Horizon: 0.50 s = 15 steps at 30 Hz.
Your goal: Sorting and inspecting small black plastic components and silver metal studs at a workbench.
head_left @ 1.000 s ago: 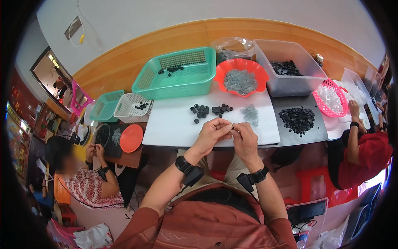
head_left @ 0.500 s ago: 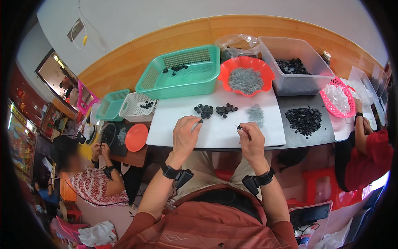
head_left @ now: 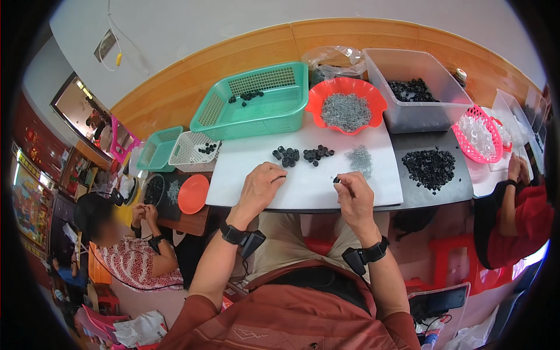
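Observation:
My left hand (head_left: 260, 185) is closed in a pinch above the white sheet (head_left: 245, 169), with a small black part at its fingertips, mostly hidden. A short way to the right, my right hand (head_left: 356, 197) pinches another small black piece (head_left: 336, 180) between thumb and forefinger; a tiny pale bit shows at its tip. Just beyond the left hand lie two clusters of black round knob-like parts, one (head_left: 287, 156) nearer it and one (head_left: 318, 154) further right. Beyond the right hand sits a small heap of thin, greyish pin-like pieces (head_left: 359, 161).
Behind stand a green basket (head_left: 251, 127), a red scalloped bowl (head_left: 315, 105) of grey pieces and a clear bin (head_left: 408, 119) of black parts. Loose black parts (head_left: 430, 169) lie at right. A pink basket (head_left: 496, 153) is further right. Co-workers sit on both sides.
My left hand has dropped slightly and its fingers have turned inward over the black part. The right hand stays nearly still. The right-hand co-worker's hand has moved toward the table's near edge.

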{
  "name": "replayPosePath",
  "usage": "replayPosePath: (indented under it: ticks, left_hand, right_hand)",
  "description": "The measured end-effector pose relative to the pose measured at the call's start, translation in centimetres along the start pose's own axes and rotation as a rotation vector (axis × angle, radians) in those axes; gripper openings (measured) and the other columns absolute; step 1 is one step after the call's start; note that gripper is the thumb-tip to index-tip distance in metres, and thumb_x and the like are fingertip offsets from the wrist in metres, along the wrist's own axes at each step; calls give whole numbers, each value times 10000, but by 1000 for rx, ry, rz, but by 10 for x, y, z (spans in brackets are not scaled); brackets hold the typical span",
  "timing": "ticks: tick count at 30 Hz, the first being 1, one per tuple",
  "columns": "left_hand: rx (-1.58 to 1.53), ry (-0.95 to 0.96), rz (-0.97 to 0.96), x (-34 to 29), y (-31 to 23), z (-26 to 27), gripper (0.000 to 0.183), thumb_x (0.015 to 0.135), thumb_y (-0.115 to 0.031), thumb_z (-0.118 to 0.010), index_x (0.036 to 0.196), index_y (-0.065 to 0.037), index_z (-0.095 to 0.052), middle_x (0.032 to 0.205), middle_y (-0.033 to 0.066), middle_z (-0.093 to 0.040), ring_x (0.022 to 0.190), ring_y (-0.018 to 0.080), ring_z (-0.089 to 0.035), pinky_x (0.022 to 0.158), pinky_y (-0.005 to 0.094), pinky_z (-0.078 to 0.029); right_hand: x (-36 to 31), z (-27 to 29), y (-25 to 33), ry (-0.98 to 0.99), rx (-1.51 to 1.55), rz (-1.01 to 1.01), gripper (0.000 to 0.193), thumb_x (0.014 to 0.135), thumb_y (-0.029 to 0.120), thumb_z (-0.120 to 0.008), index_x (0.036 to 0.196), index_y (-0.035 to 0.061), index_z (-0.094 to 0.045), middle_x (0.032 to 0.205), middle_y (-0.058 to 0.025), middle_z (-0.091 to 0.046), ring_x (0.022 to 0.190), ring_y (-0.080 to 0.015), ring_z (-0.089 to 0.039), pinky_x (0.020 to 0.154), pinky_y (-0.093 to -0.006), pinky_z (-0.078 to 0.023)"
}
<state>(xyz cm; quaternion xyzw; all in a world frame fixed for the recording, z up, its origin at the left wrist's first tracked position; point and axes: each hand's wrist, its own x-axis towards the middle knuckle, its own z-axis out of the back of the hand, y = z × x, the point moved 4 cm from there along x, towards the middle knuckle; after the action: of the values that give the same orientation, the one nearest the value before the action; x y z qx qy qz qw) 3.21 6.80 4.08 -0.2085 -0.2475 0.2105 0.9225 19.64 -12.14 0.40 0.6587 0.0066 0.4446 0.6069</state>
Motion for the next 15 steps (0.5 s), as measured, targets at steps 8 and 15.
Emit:
replayPosePath:
  ticks: [8,15]
  left_hand:
    - [-83,65,-27,6,5,1,168,871,-67,-701,1017,3,-746,1057,147,-716,963,313,-690,868,375,-539]
    - [-376,65,179,3,4,-2,154,887,-51,-725,1027,4,-759,1036,94,-738,954,157,-689,830,296,-535]
  right_hand:
    - [2,1,4,8,7,10,147,908,2,-700,1043,-1,-643,900,-129,-632,724,-242,-611,654,-321,-501]
    - [0,1,3,23,10,39,162,909,11,-701,1058,12,-638,927,-140,-643,746,-273,-638,657,-339,-521]
